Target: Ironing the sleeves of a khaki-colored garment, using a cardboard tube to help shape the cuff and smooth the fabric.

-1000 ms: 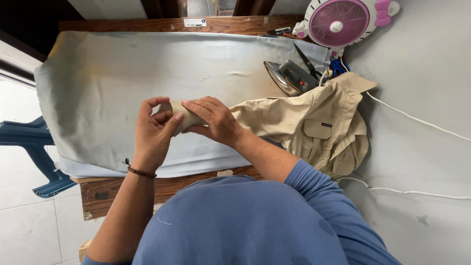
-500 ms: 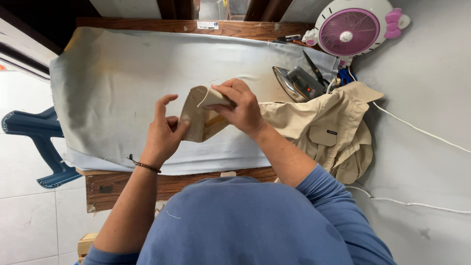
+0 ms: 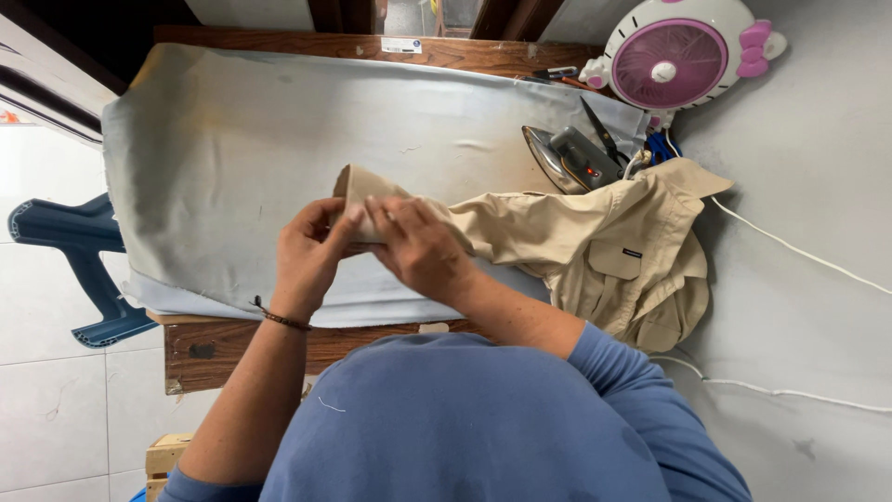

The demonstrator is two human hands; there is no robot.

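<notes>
Both hands meet over the end of a tan sleeve (image 3: pixel 367 200), the cuff end of a beige shirt (image 3: pixel 595 251) that lies crumpled toward the right side of a padded ironing table (image 3: pixel 232 149) covered in pale grey cloth. The left hand (image 3: pixel 311 256) is curled closed around the near side of the sleeve end, fingers wrapped under and thumb up against the fabric — a firm pinch, not a flat press. A dark cord bracelet (image 3: pixel 279 319) sits on that wrist. The right hand (image 3: pixel 418 246) lies over the top of the same sleeve with its fingers bent and drawn together, gripping the cloth just beside the left hand; the two hands touch or nearly touch, and the rolled or folded tip of the sleeve shows above them. The sleeve runs from the hands to the right into the body of the shirt, whose chest pocket faces up. Just beyond the shirt, at the far right of the table, a grey iron (image 3: pixel 571 160) rests on its side with black scissors (image 3: pixel 604 135) beside it. A pink and white fan (image 3: pixel 674 56) stands on the grey floor past the table's corner, and a white cord (image 3: pixel 799 251) trails across that floor. A blue plastic stool (image 3: pixel 79 260) shows at the left.
</notes>
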